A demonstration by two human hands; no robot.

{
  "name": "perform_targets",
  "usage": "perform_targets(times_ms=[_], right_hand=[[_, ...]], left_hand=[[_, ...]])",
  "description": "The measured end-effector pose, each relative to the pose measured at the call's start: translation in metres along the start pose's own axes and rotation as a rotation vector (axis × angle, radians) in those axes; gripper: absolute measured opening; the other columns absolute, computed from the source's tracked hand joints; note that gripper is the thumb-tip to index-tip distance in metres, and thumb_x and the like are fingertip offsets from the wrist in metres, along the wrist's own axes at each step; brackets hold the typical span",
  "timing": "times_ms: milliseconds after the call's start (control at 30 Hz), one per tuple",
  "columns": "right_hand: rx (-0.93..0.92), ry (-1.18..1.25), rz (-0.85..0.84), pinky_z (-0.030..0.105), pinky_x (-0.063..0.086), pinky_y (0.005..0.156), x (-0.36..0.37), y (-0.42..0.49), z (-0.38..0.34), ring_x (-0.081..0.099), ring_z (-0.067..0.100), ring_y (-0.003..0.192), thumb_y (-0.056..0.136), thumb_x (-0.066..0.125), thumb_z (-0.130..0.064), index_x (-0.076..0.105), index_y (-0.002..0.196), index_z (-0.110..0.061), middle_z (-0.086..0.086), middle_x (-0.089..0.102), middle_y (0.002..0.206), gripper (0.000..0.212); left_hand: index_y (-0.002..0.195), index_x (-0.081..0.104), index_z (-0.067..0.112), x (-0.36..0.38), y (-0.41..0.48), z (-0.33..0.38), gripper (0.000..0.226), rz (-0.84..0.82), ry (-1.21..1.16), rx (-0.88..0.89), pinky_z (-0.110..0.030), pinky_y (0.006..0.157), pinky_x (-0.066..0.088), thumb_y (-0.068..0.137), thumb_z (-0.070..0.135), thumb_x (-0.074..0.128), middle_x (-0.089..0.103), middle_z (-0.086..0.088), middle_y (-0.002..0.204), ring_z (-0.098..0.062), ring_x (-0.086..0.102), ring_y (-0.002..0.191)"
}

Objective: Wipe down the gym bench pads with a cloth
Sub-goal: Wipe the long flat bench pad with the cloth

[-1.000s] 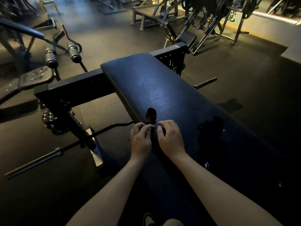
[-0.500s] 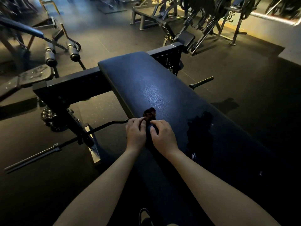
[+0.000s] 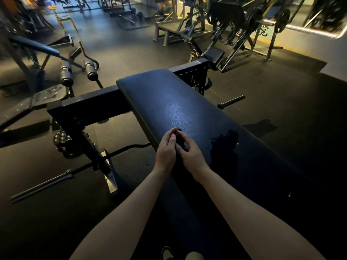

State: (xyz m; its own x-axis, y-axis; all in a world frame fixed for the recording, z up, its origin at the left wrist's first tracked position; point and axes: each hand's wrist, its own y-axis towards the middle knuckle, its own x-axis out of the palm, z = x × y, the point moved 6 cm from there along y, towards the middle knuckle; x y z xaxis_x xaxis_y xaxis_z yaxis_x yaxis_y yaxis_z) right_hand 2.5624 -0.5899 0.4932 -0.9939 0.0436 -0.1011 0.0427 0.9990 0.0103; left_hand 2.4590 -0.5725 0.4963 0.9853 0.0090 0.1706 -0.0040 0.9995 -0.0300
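I make out only a dark sliver of the cloth (image 3: 180, 145) between my left hand (image 3: 166, 149) and right hand (image 3: 191, 153); their curled fingers (image 3: 171, 135) cover the rest. The bench pad (image 3: 169, 98) sinks into shadow on its right and runs off the lower edge. A shoe (image 3: 166, 253) is cropped there. The machines (image 3: 28, 17) top left are blurred.

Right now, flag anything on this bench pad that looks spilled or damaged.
A dark, irregular, glinting patch lies on the bench pad, just right of the right hand; it looks like spilled liquid, perhaps wear.

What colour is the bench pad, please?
The bench pad is dark blue-black with a pebbled texture, in the head view.
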Motion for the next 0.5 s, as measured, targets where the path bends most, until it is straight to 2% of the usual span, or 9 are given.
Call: perform_targets(times_ms=[67, 167, 233, 267, 333, 400, 467, 500], right_hand=[[-0.007, -0.145, 0.057, 0.030, 0.051, 0.102, -0.007, 0.006, -0.001, 0.063, 0.010, 0.114, 0.094, 0.060, -0.009, 0.064, 0.132, -0.025, -0.001, 0.067, 0.125, 0.041], [-0.038, -0.351, 0.200, 0.020, 0.046, 0.094, -0.025, 0.016, -0.007, 0.064, 0.020, 0.107, 0.088, 0.057, 0.001, 0.074, 0.119, -0.017, 0.007, 0.069, 0.115, 0.040], [-0.088, -0.480, 0.319, 0.023, 0.040, 0.097, -0.040, 0.025, -0.012, 0.059, 0.028, 0.113, 0.093, 0.057, -0.003, 0.071, 0.120, -0.010, 0.012, 0.065, 0.118, 0.033], [-0.092, -0.577, 0.320, 0.028, 0.037, 0.103, -0.044, 0.030, -0.011, 0.052, 0.031, 0.121, 0.097, 0.056, -0.011, 0.068, 0.125, -0.008, 0.014, 0.060, 0.125, 0.030], [0.005, -0.807, 0.187, 0.042, 0.022, 0.118, -0.040, 0.039, 0.003, 0.031, 0.034, 0.140, 0.103, 0.047, -0.037, 0.057, 0.138, -0.008, 0.013, 0.047, 0.146, 0.046], [0.105, -0.941, 0.025, 0.048, 0.003, 0.123, -0.029, 0.040, 0.020, 0.010, 0.028, 0.153, 0.102, 0.036, -0.055, 0.039, 0.151, -0.011, 0.010, 0.028, 0.162, 0.066], [0.088, -0.959, -0.040, 0.045, -0.003, 0.124, -0.014, 0.041, 0.026, 0.002, 0.025, 0.155, 0.100, 0.038, -0.059, 0.030, 0.155, -0.011, 0.010, 0.020, 0.165, 0.074], [0.064, -0.945, -0.054, 0.044, -0.002, 0.124, -0.006, 0.044, 0.026, 0.004, 0.025, 0.155, 0.100, 0.042, -0.056, 0.030, 0.155, -0.011, 0.010, 0.020, 0.165, 0.072]], left_hand=[[0.127, 0.063, 0.017, -0.001, -0.001, -0.005, 0.031, 0.010, 0.014, 0.007, -0.026, 0.094, 0.052, 0.107, 0.010, 0.041, 0.068, -0.003, 0.120, -0.012, 0.065, 0.113], [0.120, 0.066, 0.028, -0.009, 0.000, -0.014, 0.030, 0.023, 0.199, 0.081, -0.028, 0.097, 0.051, 0.106, 0.014, 0.044, 0.069, 0.006, 0.116, -0.006, 0.065, 0.108], [0.124, 0.066, 0.024, -0.020, 0.004, -0.021, 0.028, 0.070, 0.396, 0.155, -0.036, 0.104, 0.048, 0.104, 0.018, 0.047, 0.067, 0.004, 0.123, -0.010, 0.061, 0.115], [0.129, 0.065, 0.019, -0.026, 0.004, -0.024, 0.030, 0.107, 0.503, 0.175, -0.039, 0.109, 0.044, 0.103, 0.017, 0.049, 0.064, 0.000, 0.130, -0.013, 0.057, 0.122], [0.136, 0.061, 0.012, -0.039, 0.002, -0.031, 0.034, 0.158, 0.649, 0.177, -0.036, 0.118, 0.032, 0.104, 0.014, 0.050, 0.056, -0.004, 0.142, -0.015, 0.045, 0.136], [0.141, 0.056, 0.010, -0.046, -0.003, -0.037, 0.038, 0.127, 0.699, 0.180, -0.023, 0.118, 0.021, 0.105, 0.013, 0.049, 0.049, -0.001, 0.149, -0.009, 0.034, 0.142], [0.146, 0.052, 0.011, -0.052, -0.006, -0.040, 0.040, 0.104, 0.703, 0.189, -0.015, 0.116, 0.017, 0.105, 0.013, 0.048, 0.045, 0.003, 0.152, -0.002, 0.030, 0.142], [0.147, 0.050, 0.012, -0.055, -0.004, -0.041, 0.041, 0.112, 0.682, 0.177, -0.017, 0.117, 0.019, 0.106, 0.014, 0.047, 0.044, 0.003, 0.153, -0.003, 0.030, 0.142]])
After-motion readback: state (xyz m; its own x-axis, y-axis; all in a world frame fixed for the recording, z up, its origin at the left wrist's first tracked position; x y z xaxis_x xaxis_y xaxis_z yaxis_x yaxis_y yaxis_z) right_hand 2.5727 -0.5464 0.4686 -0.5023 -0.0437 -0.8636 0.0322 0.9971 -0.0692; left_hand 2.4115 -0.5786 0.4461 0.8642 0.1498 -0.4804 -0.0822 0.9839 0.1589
